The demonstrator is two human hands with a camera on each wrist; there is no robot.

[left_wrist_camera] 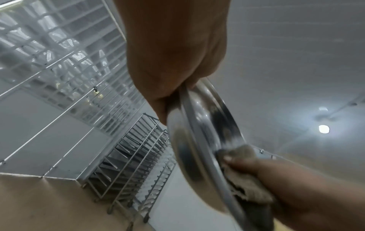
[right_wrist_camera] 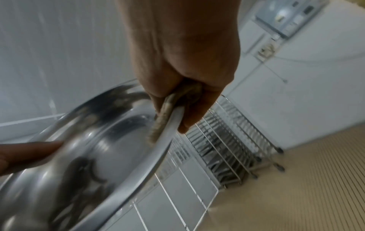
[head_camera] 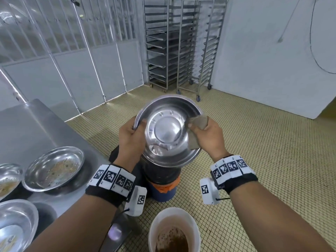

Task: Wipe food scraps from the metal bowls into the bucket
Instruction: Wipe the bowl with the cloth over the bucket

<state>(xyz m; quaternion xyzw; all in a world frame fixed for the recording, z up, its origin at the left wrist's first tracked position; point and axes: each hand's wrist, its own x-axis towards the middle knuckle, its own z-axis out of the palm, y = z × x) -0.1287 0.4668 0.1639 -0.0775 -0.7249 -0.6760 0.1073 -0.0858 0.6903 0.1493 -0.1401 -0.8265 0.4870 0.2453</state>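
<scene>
Right now the left hand [head_camera: 133, 136] grips the rim of a metal bowl [head_camera: 168, 130], fingers curled round the edge. It holds the bowl up in the air and tipped toward the person, prob. so the inside is easy to see and reach. The right hand [head_camera: 209, 135] pinches a brown cloth [head_camera: 197, 124] against the other side of the rim, thumb on the inside. That way the cloth can push bits down and out, I think.

The bowl looks shiny and nearly clean inside, w/ just a small smear low down. It hangs over a dark bin [head_camera: 161, 172] on the floor.

A white bucket [head_camera: 154, 226] sits on the floor close to the person, w/ brown mushy scraps in it. It is nearer than the held bowl, not right under it.

On the worktop [head_camera: 27, 128] at the left wait more bowls. One dirty bowl [head_camera: 54, 168] has brown crumbs stuck in it. Another bowl [head_camera: 16, 222] sits nearer, and a third [head_camera: 8, 177] peeks in at the edge w/ food in it too.
</scene>
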